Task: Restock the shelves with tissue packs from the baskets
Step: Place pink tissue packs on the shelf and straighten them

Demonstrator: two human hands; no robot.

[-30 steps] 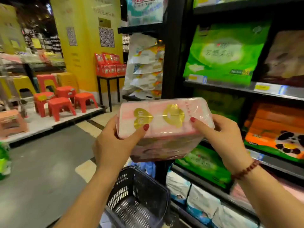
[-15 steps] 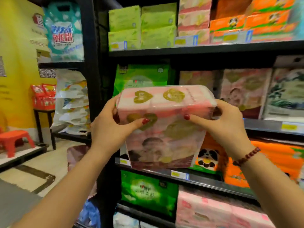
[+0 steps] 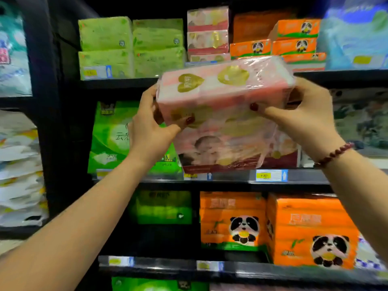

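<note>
Stocked black shelves (image 3: 231,181) fill the background. Before the middle tier, a pink tissue pack (image 3: 224,91) is held aloft, left hand (image 3: 151,131) and right hand (image 3: 304,120) gripping opposite ends, fingers curled round it.

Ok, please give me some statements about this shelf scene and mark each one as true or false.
1. The left hand and the right hand both hold the pink tissue pack. True.
2. The bead bracelet is on the left wrist. False: it is on the right wrist.
3. The pink tissue pack already rests on a shelf. False: it is held up in front of the shelves.
4. Orange panda packs stand lower than the hands. True.
</note>
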